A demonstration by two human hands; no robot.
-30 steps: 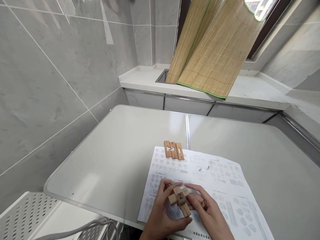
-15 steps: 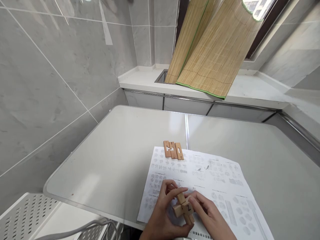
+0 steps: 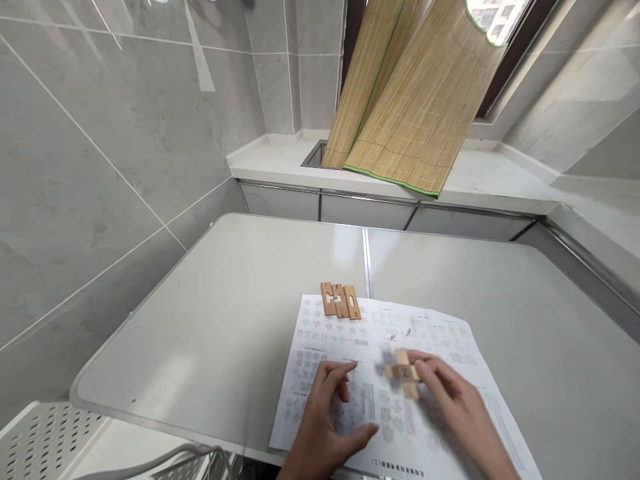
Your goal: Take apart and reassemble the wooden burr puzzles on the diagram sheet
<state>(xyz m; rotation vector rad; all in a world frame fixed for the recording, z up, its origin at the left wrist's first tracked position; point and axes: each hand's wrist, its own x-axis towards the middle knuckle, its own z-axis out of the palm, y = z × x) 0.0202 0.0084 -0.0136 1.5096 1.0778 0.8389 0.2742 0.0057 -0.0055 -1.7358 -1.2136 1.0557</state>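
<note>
Gripped the cross-shaped wooden assembly (image 3: 404, 373) between thumb and fingers of the right hand (image 3: 453, 393), right of centre in the lower half of the frame, over the printed sheet (image 3: 415, 443) and somewhat blurred. Held the left hand (image 3: 325, 423) well apart from it at lower centre, thumb and fingertips spread, above the same sheet. Had three slotted wooden pieces (image 3: 341, 308) side by side near mid-frame, across the sheet's upper-left edge. Showed the pale table (image 3: 240, 320) beneath, a bamboo mat (image 3: 410, 100) at upper right and a perforated white rack (image 3: 45, 433) at lower left.
</note>
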